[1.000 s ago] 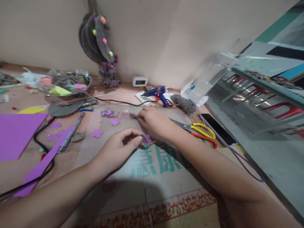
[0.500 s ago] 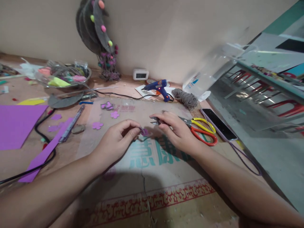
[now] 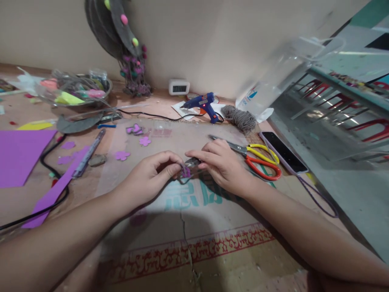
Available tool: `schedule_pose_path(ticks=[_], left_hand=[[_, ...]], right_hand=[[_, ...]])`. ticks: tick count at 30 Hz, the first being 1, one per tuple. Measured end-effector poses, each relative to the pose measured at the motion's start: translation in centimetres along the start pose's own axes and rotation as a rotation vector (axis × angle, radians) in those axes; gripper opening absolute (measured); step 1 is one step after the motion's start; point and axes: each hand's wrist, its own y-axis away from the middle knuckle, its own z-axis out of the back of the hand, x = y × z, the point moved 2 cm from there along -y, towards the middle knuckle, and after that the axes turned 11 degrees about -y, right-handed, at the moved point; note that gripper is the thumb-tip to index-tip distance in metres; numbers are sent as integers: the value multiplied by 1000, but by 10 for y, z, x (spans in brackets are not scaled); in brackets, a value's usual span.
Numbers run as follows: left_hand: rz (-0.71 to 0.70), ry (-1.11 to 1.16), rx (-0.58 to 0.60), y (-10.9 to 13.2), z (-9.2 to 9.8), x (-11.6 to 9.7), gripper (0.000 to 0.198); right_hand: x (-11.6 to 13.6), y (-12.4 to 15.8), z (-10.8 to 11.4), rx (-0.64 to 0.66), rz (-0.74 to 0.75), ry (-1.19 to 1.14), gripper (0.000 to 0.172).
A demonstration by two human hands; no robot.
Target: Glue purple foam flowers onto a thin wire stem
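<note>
Between thumb and fingers, my left hand pinches a small purple flower with grey yarn along its edge. A loose yarn end curls out below the flower. My right hand is closed on small dark metal snips, mostly hidden in the palm, whose blades are at the flower. Behind this hand lie large scissors with one yellow and one red handle. Loose purple flower cutouts rest on the cardboard beyond my left hand.
A blue glue gun stands at the back beside a grey yarn ball. A phone lies on the right. On the left are purple sheets, a pen, a black cord and a filled bowl.
My right hand has moved left and down, bringing the snips' blades to the flower in my left hand. The view has shifted slightly.
</note>
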Motion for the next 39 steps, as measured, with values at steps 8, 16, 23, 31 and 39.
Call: schedule_pose_path(ticks=[8, 16, 23, 31, 39], left_hand=[[-29, 21, 64, 0, 1, -4, 16], [-20, 49, 92, 1, 0, -6, 16], [-10, 91, 108, 0, 0, -6, 16], [-25, 71, 107, 0, 1, -7, 16], [-16, 100, 114, 1, 0, -5, 16]], right_hand=[[0, -1, 1, -41, 102, 56, 36], [-2, 0, 2, -47, 158, 202, 32], [-3, 1, 2, -56, 173, 248, 31], [-3, 1, 0, -77, 177, 168, 28], [-5, 0, 1, -75, 132, 51, 37]])
